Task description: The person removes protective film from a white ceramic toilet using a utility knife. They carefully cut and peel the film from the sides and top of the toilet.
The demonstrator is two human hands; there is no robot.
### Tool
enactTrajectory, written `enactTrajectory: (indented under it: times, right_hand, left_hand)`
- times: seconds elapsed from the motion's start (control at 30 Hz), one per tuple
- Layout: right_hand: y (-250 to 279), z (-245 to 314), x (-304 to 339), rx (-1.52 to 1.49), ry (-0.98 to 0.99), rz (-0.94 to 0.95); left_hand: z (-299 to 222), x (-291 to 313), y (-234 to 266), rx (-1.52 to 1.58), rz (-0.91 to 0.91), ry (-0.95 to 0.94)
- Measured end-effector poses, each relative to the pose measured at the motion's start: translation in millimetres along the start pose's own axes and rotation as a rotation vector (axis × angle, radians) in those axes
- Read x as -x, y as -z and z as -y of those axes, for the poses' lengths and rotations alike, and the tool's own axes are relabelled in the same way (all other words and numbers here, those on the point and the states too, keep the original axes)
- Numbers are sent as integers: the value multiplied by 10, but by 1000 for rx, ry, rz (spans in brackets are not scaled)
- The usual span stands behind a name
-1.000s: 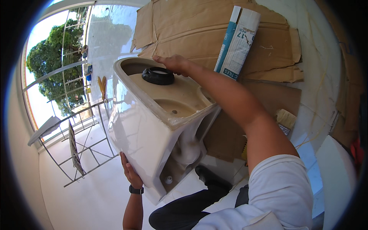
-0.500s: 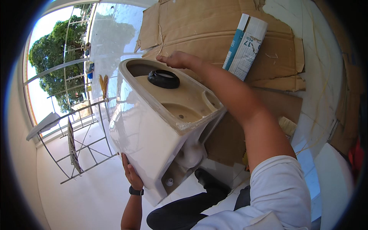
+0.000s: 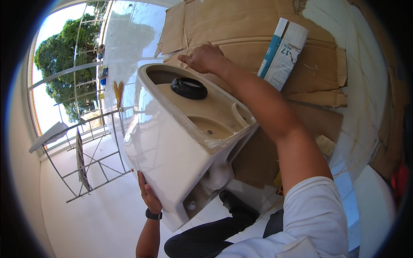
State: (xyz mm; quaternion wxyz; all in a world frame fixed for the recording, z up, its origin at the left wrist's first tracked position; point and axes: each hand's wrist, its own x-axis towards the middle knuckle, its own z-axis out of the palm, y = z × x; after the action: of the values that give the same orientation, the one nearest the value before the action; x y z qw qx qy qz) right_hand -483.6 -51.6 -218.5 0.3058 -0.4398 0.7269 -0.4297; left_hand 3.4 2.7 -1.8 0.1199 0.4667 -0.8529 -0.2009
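A white ceramic toilet bowl (image 3: 165,137) stands tilted in front of me, its hollow tan underside facing up toward me. A black rubber ring (image 3: 189,88) sits around the outlet inside that underside. My left hand (image 3: 149,193), with a dark watch at the wrist, lies with fingers stretched along the near left side of the bowl. Just beyond the far edge of the base is my right hand (image 3: 205,59). One digit points left and the others look partly bent; I see nothing held in it. Whether it touches the edge is hard to tell.
Flattened cardboard (image 3: 241,30) covers the floor at the far side, with a white and blue carton (image 3: 284,56) on it. Metal scaffold frames (image 3: 94,159) stand at the left, near a large window. My bent leg (image 3: 198,241) is close below the bowl.
My right hand has lifted off the far edge of the base, its fingers now more bent. The left hand stays on the bowl's side. The whole view has shifted slightly.
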Motion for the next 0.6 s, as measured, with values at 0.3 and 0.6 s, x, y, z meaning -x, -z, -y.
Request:
enactTrajectory:
  times: [0.3, 0.6]
  right_hand:
    - [-287, 59, -34, -571, 100, 187]
    - [-180, -31, -139, -861, 172, 60]
  left_hand:
    - [48, -6, 33, -27, 10, -32]
    - [63, -7, 12, -4, -1, -34]
